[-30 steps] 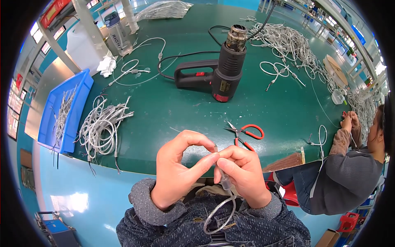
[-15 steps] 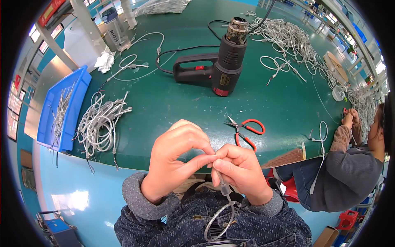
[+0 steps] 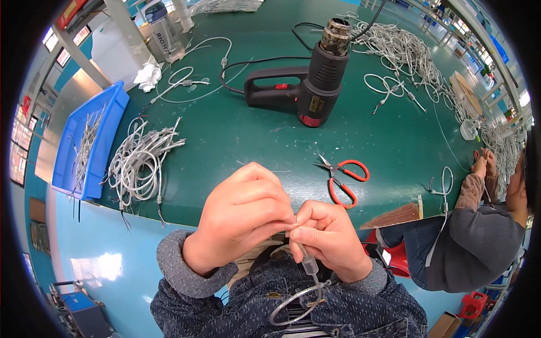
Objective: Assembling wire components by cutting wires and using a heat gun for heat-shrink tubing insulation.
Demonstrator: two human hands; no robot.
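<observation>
held cable (image 3: 309, 265): tip mostly hidden (too small to tell) | plastic bag (image 3: 226, 7): cut by top edge

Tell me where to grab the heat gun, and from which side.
Take the heat gun by the thick lower bar of its handle, probably best from the left: it stands upright, with the handle loop jutting left, below and away from the metal nozzle, which might be hot.

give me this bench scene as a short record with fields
right hand: fingers pinching a grey cable with a clear plastic sleeve
left hand: fingers together at the cable's upper end, grip partly hidden
ahead: black heat gun with red switch, on green table
near hands: red-handled metal snips, lying open
far left: blue plastic tray holding thin cables
</observation>
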